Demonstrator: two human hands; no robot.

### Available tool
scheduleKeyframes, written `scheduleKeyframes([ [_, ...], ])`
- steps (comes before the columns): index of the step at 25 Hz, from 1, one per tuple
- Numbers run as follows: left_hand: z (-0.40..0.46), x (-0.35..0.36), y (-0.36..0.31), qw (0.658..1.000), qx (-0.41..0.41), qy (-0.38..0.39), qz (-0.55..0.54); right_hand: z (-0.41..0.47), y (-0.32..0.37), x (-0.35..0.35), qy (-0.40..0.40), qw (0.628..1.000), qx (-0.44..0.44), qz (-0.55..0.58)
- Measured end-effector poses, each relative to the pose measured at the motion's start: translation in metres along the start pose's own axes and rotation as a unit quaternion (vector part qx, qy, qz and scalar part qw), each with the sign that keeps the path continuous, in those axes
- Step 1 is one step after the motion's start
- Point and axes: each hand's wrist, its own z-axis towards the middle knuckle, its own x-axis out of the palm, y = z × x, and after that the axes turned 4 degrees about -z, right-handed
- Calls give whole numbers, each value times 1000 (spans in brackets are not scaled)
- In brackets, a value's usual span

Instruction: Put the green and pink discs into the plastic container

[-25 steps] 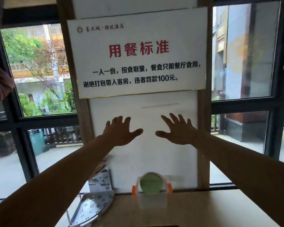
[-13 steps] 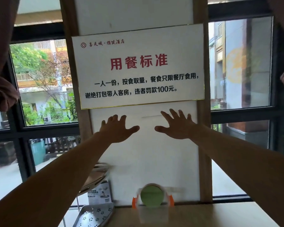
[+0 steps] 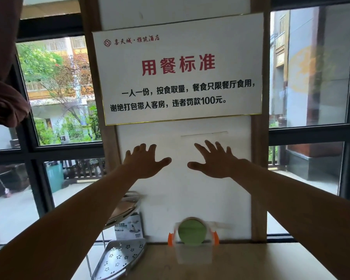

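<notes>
A clear plastic container [image 3: 193, 256] with orange clips stands at the far edge of the wooden table [image 3: 251, 261], against the white wall panel. A green disc [image 3: 192, 232] stands upright in it, sticking out above its rim. No pink disc shows. My left hand [image 3: 144, 161] and my right hand [image 3: 215, 160] are stretched out in the air well above the container, palms down, fingers spread, holding nothing.
A white sign with red and black text [image 3: 180, 69] hangs on the panel above my hands. A white perforated corner rack [image 3: 117, 259] stands to the left of the table, with a small box [image 3: 129, 227] behind it. Windows flank the panel.
The view has tilted slightly, so the container and table sit a little lower in the frame. Both hands stay spread and empty in about the same pose.
</notes>
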Motion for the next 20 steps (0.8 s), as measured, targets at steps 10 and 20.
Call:
scheduleKeyframes([
  [10, -14, 45, 92, 995, -78, 51, -21, 44, 82, 75, 71, 996, -43, 45],
  [20, -37, 146, 205, 974, -161, 147, -56, 103, 200, 184, 133, 982, -121, 57],
])
